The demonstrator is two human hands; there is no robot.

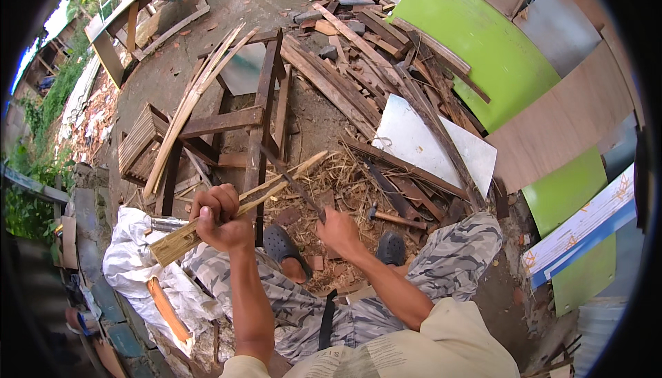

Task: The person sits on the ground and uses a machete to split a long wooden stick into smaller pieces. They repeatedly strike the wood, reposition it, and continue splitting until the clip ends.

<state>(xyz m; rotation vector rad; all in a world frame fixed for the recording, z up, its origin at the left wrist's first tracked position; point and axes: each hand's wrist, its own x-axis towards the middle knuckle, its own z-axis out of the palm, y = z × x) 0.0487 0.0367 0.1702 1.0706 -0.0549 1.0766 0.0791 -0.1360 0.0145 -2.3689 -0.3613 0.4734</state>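
Note:
My left hand (222, 221) is closed in a fist round a pale split wooden strip (174, 243), which looks like bamboo. Its wide end sticks out at the lower left, and beyond my fist it runs to the upper right as two thin prongs. My right hand (339, 233) grips a long, narrow dark knife (298, 188); its handle is mostly hidden in my fingers. The blade slants up and left across the prongs; whether it touches them I cannot tell. Just beyond stands a dark wooden frame (256, 126), with several long pale strips (186, 119) leaning on it.
Shavings (331, 178) litter the ground between my feet. A hammer (396, 219) lies by my right shoe (391, 248). Scrap timber (376, 54) is heaped ahead, and green panels (476, 40) lean at the right. A white sack (134, 254) lies at my left.

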